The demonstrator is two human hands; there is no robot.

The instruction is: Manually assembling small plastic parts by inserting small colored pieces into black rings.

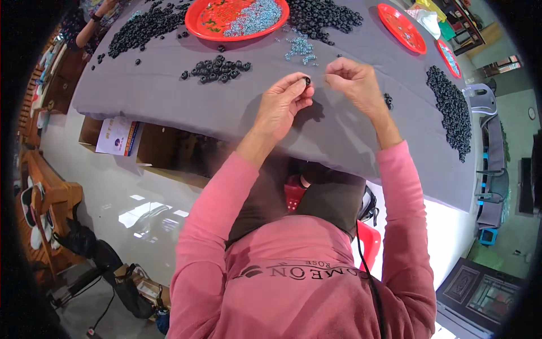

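Observation:
A small round black bead (307, 82) is pinched between the thumb and index finger of my left hand (284, 100), held above the grey cloth. Just to its right, my right hand (355, 85) has its thumb and fingertips pressed together. Whatever it grips, if anything, is too small to make out. Beyond my hands lies a scatter of tiny pale-blue beads (299, 46). A loose cluster of black beads (217, 70) rests to the left. A few more black beads (388, 101) show partly behind my right wrist.
A red plate (195, 28) with pale-blue beads stands at the far side, between heaps of black beads (149, 28). Another red plate (402, 28) and a long black bead pile (450, 113) are on the right. At the far left, another person's arm (87, 33) reaches in.

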